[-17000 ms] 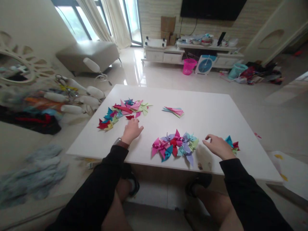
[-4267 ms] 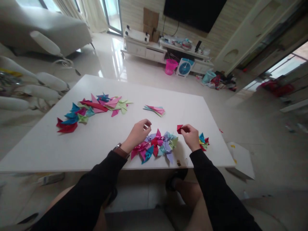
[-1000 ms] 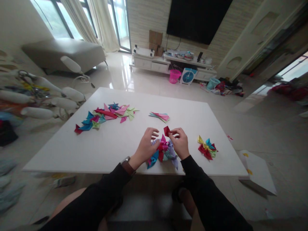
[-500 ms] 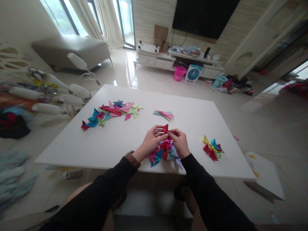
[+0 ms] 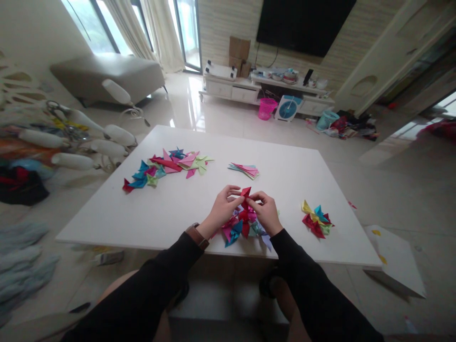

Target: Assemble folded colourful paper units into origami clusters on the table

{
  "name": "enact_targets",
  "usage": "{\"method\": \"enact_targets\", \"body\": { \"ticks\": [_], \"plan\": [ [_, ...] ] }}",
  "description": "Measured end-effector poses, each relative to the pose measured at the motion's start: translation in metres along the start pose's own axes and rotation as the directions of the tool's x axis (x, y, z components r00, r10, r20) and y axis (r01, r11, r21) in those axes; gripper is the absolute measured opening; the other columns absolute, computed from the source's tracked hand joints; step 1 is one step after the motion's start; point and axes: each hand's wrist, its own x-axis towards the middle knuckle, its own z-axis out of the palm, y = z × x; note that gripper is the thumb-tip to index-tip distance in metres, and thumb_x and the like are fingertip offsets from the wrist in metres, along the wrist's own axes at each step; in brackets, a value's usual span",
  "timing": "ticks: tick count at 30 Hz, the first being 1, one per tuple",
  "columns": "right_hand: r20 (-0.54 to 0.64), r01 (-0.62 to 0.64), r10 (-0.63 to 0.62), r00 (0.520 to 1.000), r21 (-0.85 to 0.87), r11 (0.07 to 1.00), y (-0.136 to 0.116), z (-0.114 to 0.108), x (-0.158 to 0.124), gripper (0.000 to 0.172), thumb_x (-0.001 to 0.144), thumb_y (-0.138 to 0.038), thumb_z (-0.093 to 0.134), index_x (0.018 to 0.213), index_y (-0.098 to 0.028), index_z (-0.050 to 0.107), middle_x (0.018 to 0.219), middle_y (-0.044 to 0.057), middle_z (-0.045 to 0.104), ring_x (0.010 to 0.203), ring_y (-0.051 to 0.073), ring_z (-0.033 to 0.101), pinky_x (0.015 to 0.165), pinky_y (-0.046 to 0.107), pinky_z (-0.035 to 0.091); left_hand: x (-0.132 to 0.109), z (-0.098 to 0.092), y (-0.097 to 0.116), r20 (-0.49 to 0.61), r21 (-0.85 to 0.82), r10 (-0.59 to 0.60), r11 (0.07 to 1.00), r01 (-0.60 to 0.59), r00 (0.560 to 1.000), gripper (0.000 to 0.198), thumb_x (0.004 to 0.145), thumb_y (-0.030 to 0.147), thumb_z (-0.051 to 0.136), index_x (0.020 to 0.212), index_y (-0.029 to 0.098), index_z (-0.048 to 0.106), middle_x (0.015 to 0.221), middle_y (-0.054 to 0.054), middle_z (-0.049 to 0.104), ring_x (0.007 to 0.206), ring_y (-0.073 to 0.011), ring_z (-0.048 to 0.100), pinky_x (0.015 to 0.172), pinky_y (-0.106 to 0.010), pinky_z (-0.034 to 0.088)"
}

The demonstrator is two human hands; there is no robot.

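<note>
On the flat white surface (image 5: 171, 218), a long pile of bright folded paper shapes (image 5: 168, 165) lies left of the middle of the frame. Next, the left hand (image 5: 223, 209) and right hand (image 5: 266, 213) pinch a small red folded paper piece (image 5: 245, 192) in their fingers, near the middle. A pink, blue and green paper fan (image 5: 245, 170) lies above; a pink, red, blue and purple paper heap (image 5: 245, 228) sits below. At the right is a little yellow, red, blue and green paper pile (image 5: 315, 224).

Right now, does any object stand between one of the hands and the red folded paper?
Nothing visible does. The left hand and the right hand both have fingers on the red folded paper. The colourful paper cluster appears just below it in the view, not between it and either hand.
</note>
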Motion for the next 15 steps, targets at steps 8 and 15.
{"method": "enact_targets", "body": {
  "ticks": [8,15],
  "plan": [
    [-0.017,0.036,-0.035,0.999,0.059,0.998,0.0038,-0.0006,0.0041,0.021,0.076,-0.039,0.074,0.072,-0.020,0.071,0.072,0.002,0.070,0.073,0.020,0.062,0.075,0.034,0.048,0.0036,0.0012,-0.0011,0.001,-0.068,-0.048,0.997,0.048,0.999,0.036,0.081,0.033,0.072,0.111,0.017,0.059,0.113,-0.009,0.064,0.089,-0.0171,0.068,0.064,-0.025,0.055],
    [-0.017,-0.042,0.046,0.999,0.185,0.982,0.0051,0.0002,0.0040,0.020,0.074,-0.038,0.075,0.071,-0.020,0.070,0.069,0.000,0.067,0.067,0.017,0.058,0.067,0.030,0.045,-0.0014,-0.0025,0.0035,0.087,0.092,0.096,0.990,-0.103,0.992,0.065,0.071,0.019,0.079,0.128,0.024,0.050,0.138,-0.013,0.055,0.110,-0.0227,0.066,0.078,-0.030,0.057]
  ]
}}
